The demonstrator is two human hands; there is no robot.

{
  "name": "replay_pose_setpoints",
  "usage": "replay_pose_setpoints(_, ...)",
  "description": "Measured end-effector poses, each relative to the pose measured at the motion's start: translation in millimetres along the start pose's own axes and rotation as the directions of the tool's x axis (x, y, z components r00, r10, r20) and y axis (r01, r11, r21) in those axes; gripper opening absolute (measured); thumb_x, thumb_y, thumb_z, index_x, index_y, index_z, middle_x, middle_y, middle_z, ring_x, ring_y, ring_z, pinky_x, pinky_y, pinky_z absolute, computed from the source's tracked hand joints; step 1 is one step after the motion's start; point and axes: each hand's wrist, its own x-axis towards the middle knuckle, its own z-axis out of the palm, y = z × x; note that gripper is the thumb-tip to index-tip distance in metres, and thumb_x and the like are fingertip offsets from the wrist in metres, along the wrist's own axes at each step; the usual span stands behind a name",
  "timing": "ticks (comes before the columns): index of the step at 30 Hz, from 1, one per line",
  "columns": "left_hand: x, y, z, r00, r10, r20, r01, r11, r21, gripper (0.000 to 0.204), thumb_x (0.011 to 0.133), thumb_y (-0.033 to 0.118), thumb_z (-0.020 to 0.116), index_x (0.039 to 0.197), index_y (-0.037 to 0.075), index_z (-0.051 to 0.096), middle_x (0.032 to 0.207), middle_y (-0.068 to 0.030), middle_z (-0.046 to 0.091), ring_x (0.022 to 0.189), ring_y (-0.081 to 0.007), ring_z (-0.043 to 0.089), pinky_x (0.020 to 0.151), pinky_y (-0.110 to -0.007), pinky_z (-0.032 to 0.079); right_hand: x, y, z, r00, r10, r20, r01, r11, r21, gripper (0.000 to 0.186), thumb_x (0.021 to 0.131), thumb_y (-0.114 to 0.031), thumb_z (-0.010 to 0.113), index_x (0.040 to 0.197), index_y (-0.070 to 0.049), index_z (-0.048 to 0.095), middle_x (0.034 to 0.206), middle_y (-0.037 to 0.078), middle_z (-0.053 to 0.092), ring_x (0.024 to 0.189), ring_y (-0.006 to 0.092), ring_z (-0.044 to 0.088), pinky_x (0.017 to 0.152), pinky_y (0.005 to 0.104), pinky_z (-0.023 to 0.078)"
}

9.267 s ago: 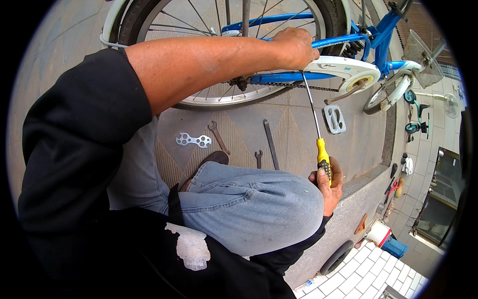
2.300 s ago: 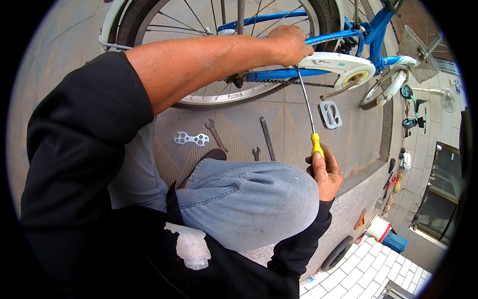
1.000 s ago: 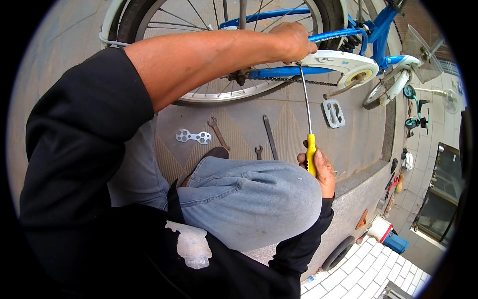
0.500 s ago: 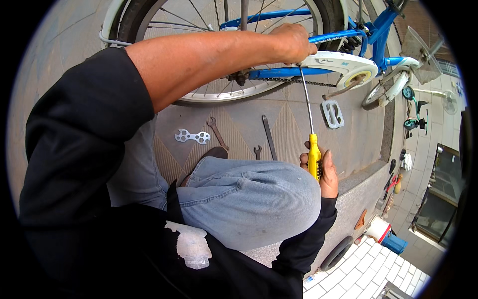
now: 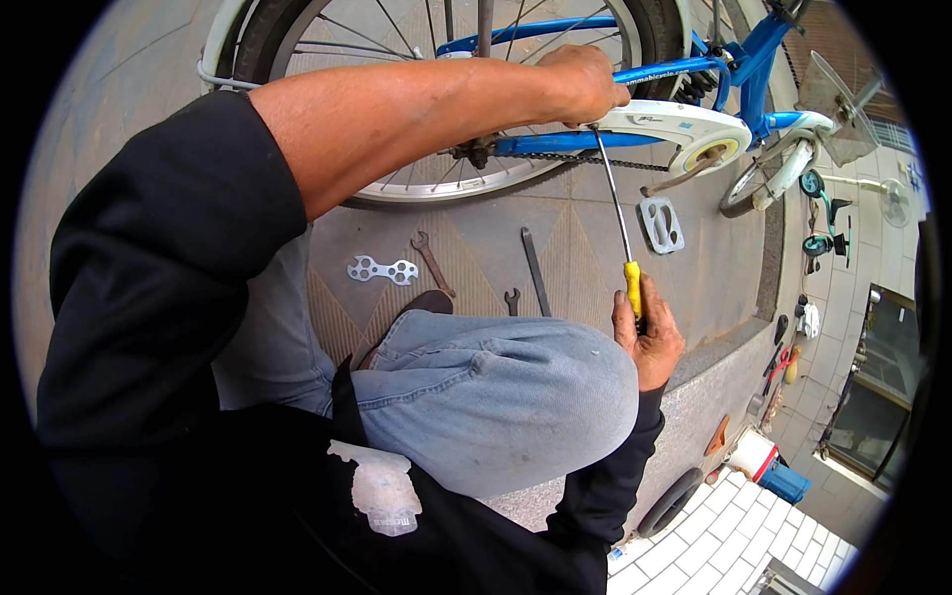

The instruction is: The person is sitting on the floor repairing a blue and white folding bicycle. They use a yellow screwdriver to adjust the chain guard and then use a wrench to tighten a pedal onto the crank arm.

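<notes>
Blue bicycle (image 5: 734, 59) stood before me on the paved floor (image 5: 585, 228), white chain guard (image 5: 684, 124) facing me. My left hand (image 5: 580, 84) gripped the frame at the guard. Right hand (image 5: 650, 332) closed around the yellow-handled screwdriver (image 5: 627, 253), tip up at the guard; wrenches (image 5: 436, 268) lay on the floor below.

Outdoor pavement used as a makeshift bicycle repair spot, beside a building entrance. The ground (image 5: 595, 213) was paved with ribbed stone slabs ending in a kerb (image 5: 714, 367), below which lay lighter square tiles (image 5: 734, 550). A blue bicycle (image 5: 635, 74) stood on the slabs. Loose tools lay on the slabs just in front of the bicycle's rear wheel (image 5: 436, 99): a flat multi-hole wrench (image 5: 382, 269), spanners (image 5: 433, 264) and a dark bar (image 5: 535, 270). To the right of the bicycle stood a small child's scooter (image 5: 823, 213) and a dark glazed door (image 5: 878, 392).
</notes>
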Motion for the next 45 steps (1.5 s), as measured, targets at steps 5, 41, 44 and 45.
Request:
replay_pose_setpoints(5,-4,4,-4,1.000,-0.025,0.003,0.025,0.999,-0.024,0.040,0.093,0.036,0.054,0.096,-0.001,0.070,0.076,-0.0124,0.067,0.058,-0.0200,0.066,0.067,-0.032,0.055,1,-3,3,0.984,-0.145,-0.100,0.134,0.984,-0.114,0.041,0.081,-0.014,0.074,0.120,-0.006,0.064,0.084,0.010,0.067,0.065,0.0134,0.062,0.060,0.0288,0.052)
replay_pose_setpoints(41,-5,5,-4,0.999,-0.045,-0.014,0.044,0.998,-0.033,0.040,0.092,0.036,0.055,0.089,-0.001,0.070,0.070,-0.0127,0.067,0.056,-0.0208,0.066,0.068,-0.032,0.054,5,-20,-12,0.752,0.427,0.503,-0.654,0.384,0.652,0.040,0.091,-0.027,0.064,0.115,0.005,0.057,0.085,0.011,0.064,0.058,0.0109,0.055,0.053,0.0216,0.046)
replay_pose_setpoints(44,-1,2,-3,1.000,-0.013,-0.019,0.013,1.000,-0.016,0.040,0.092,0.036,0.055,0.090,-0.001,0.070,0.070,-0.0126,0.067,0.056,-0.0210,0.066,0.068,-0.033,0.055,5,-16,-12,0.725,0.347,0.596,-0.679,0.213,0.702,0.046,0.092,-0.030,0.062,0.120,0.004,0.053,0.086,0.011,0.063,0.058,0.0118,0.054,0.055,0.0219,0.047)
replay_pose_setpoints(45,-1,2,-3,1.000,-0.017,-0.008,0.017,1.000,-0.009,0.040,0.092,0.036,0.055,0.090,-0.001,0.070,0.071,-0.0127,0.067,0.056,-0.0211,0.066,0.068,-0.033,0.055,4,-15,-12,0.715,0.314,0.624,-0.687,0.149,0.712,0.047,0.092,-0.030,0.061,0.122,0.004,0.051,0.087,0.011,0.063,0.058,0.0122,0.054,0.055,0.0223,0.046)
